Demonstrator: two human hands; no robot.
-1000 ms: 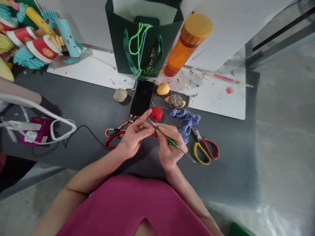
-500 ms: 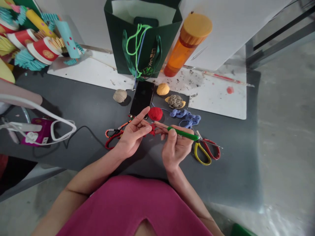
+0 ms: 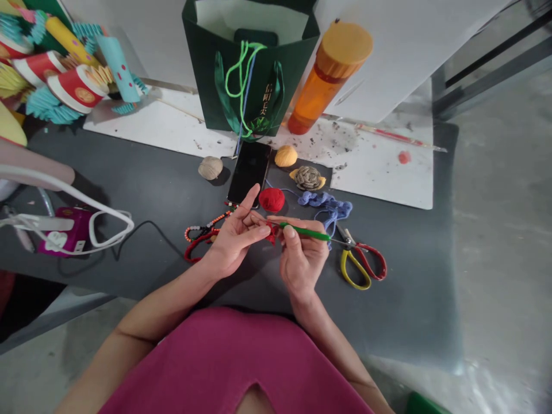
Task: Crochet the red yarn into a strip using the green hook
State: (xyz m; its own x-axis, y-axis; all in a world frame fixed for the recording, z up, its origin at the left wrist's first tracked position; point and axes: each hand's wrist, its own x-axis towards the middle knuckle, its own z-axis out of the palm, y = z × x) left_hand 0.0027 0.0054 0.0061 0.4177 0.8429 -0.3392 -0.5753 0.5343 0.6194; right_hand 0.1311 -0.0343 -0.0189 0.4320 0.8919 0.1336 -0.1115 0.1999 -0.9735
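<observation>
My right hand (image 3: 303, 253) is closed around a green-handled crochet hook (image 3: 304, 231), its front end pointing left. Pinched between thumb and fingers of my left hand (image 3: 235, 238) is a small piece of red crochet work (image 3: 271, 234), with red yarn running by the raised index finger. The hook's tip meets the work, but the fingers partly hide it. A red yarn ball (image 3: 271, 199) lies just beyond the hands. Scissors (image 3: 362, 264) with one yellow and one red handle rest to the right, near a blue crocheted strip (image 3: 330, 204).
A black phone (image 3: 249, 172) lies behind my hands, between a beige yarn ball (image 3: 210, 168) and a yellow one (image 3: 286, 156). Farther back stand a green paper bag (image 3: 254, 86) and an orange bottle (image 3: 328, 77). White cables (image 3: 107, 214) and a purple box (image 3: 64, 230) are at left.
My right hand has moved a little left with the crochet hook, bringing the handle closer to my left hand. My left hand has barely shifted and keeps hold of the red work.
</observation>
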